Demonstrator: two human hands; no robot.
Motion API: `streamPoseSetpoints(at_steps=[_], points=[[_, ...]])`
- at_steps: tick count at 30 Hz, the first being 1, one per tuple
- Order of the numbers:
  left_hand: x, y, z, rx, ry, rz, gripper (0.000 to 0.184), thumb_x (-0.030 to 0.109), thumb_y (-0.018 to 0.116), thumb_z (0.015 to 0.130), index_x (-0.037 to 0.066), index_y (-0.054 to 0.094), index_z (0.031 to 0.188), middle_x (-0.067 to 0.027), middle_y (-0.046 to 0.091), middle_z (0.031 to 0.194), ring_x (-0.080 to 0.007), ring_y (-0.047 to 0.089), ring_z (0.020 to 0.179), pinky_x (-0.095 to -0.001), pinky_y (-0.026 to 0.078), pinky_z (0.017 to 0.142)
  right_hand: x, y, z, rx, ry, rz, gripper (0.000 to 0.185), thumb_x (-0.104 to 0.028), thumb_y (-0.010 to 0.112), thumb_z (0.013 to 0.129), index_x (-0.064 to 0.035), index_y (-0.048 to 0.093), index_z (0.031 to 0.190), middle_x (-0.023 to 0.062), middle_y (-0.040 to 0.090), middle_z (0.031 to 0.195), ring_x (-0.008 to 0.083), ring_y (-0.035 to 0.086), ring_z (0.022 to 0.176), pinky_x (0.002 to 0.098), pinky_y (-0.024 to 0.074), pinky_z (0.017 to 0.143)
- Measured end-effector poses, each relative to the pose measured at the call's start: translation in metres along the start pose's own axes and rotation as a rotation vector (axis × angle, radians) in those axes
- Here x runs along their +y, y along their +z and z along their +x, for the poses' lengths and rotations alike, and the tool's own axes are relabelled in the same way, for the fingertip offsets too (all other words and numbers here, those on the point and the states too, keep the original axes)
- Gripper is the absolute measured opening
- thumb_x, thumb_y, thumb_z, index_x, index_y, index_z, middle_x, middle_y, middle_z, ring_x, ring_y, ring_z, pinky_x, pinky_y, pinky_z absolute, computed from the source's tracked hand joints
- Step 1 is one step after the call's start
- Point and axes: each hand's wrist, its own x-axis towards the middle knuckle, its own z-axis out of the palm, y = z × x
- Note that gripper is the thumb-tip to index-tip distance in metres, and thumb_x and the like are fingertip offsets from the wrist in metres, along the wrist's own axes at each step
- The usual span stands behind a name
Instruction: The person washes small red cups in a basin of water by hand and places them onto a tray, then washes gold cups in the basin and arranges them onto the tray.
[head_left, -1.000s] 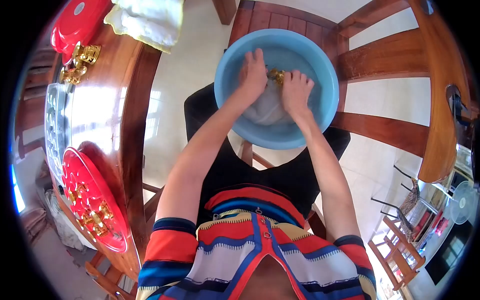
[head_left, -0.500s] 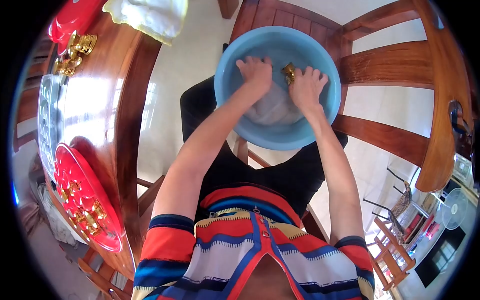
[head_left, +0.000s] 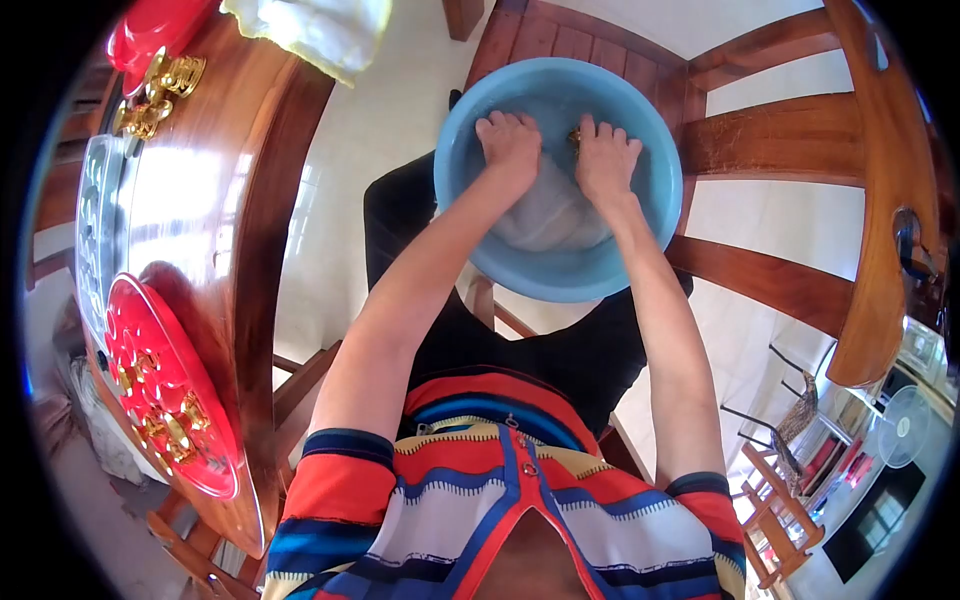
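Both hands are inside a light blue basin [head_left: 455, 215] holding cloudy-looking water and a pale cloth [head_left: 550, 215]. My left hand [head_left: 511, 145] is on the left side, its fingers curled down over the cloth. On the right, my right hand [head_left: 607, 162] has its fingers bent around a small shiny gold piece [head_left: 574, 138], perhaps a little cup. Most of that piece is hidden behind the hand, so its shape is hard to tell.
The basin rests on a wooden chair [head_left: 575, 40] with a slatted back at right. On the wooden table [head_left: 270, 170] at left are gold cups [head_left: 160, 90], a clear tray [head_left: 97, 220], a red tray [head_left: 165, 380] with gold pieces, and a white cloth [head_left: 315, 30] over the edge.
My right hand has shifted slightly left and up and turned over the gold piece, which shows less now. My left hand stays almost in place.
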Motion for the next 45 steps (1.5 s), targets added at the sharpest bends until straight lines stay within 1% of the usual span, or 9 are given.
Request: streamPoseSetpoints(at_steps=[13,15,19,25,34,36,40,43,45], points=[[-0.006,0.007,0.000,0.019,0.031,-0.292,0.023,0.016,0.061,0.073,0.011,0.064,0.096,-0.0125,0.062,0.099,-0.0285,0.054,0.098,-0.0440,0.038,0.082,0.001,0.007,-0.001,-0.065,-0.271,0.054,0.023,-0.014,0.051,0.083,-0.0139,0.061,0.103,0.0081,0.060,0.096,0.0272,0.056,0.092,0.0445,0.0375,0.076],[-0.009,-0.016,-0.008,-0.113,0.119,-0.195,0.027,0.018,0.060,0.077,0.009,0.064,0.103,-0.0107,0.062,0.104,-0.0273,0.051,0.103,-0.0437,0.037,0.079,0.006,0.005,0.004,-0.131,0.060,0.237,0.021,-0.014,0.051,0.083,-0.0122,0.061,0.102,0.0087,0.060,0.098,0.0275,0.056,0.092,0.0439,0.0383,0.076],[-0.007,0.007,-0.007,0.154,0.165,-0.070,0.024,0.018,0.062,0.074,0.010,0.065,0.096,-0.0130,0.061,0.100,-0.0295,0.050,0.103,-0.0444,0.037,0.079,0.009,0.006,-0.002,-0.074,0.079,0.136,0.021,-0.014,0.052,0.083,-0.0114,0.061,0.102,0.0085,0.062,0.096,0.0271,0.056,0.090,0.0439,0.0387,0.076],[0.002,0.000,-0.011,0.037,0.165,-0.006,0.022,0.014,0.057,0.077,0.013,0.066,0.098,-0.0081,0.063,0.098,-0.0241,0.052,0.100,-0.0439,0.035,0.076,0.003,0.010,-0.007,0.020,-0.328,0.079,0.016,-0.011,0.054,0.079,-0.0093,0.065,0.090,0.0095,0.063,0.086,0.0286,0.056,0.086,0.0427,0.0388,0.075],[-0.007,-0.012,-0.009,-0.078,0.351,0.122,0.018,0.016,0.058,0.078,0.012,0.070,0.091,-0.0068,0.065,0.096,-0.0248,0.057,0.098,-0.0421,0.041,0.078,0.011,0.003,-0.005,-0.075,-0.180,0.118,0.015,-0.015,0.059,0.077,-0.0101,0.066,0.089,0.0111,0.063,0.088,0.0295,0.059,0.088,0.0430,0.0444,0.073],[-0.011,-0.016,-0.006,-0.180,0.055,-0.192,0.021,0.017,0.058,0.078,0.009,0.070,0.093,-0.0091,0.065,0.099,-0.0296,0.058,0.100,-0.0440,0.047,0.078,0.018,-0.002,-0.002,-0.130,0.243,0.568,0.018,-0.020,0.062,0.078,-0.0080,0.064,0.091,0.0130,0.063,0.089,0.0324,0.060,0.087,0.0414,0.0462,0.075],[-0.018,-0.017,0.005,-0.284,-0.131,-0.542,0.018,0.017,0.062,0.079,0.010,0.070,0.093,-0.0098,0.065,0.102,-0.0332,0.056,0.106,-0.0421,0.047,0.082,0.022,-0.011,-0.006,0.003,0.303,0.656,0.021,-0.023,0.064,0.080,-0.0051,0.063,0.091,0.0140,0.063,0.090,0.0337,0.060,0.086,0.0405,0.0468,0.077],[-0.011,0.001,-0.006,0.077,-0.060,-0.568,0.015,0.014,0.061,0.077,0.008,0.069,0.088,-0.0087,0.066,0.096,-0.0300,0.057,0.100,-0.0408,0.047,0.078,0.019,-0.007,-0.011,0.092,0.340,0.649,0.019,-0.021,0.063,0.080,-0.0052,0.062,0.090,0.0128,0.062,0.091,0.0326,0.059,0.085,0.0417,0.0464,0.075],[-0.008,0.011,-0.009,0.370,0.176,-0.169,0.011,0.012,0.058,0.074,0.008,0.064,0.081,-0.0081,0.066,0.081,-0.0293,0.059,0.088,-0.0437,0.046,0.072,0.017,-0.001,-0.021,0.216,0.055,0.365,0.013,-0.017,0.062,0.078,-0.0073,0.063,0.086,0.0092,0.060,0.089,0.0303,0.058,0.084,0.0415,0.0453,0.071]])
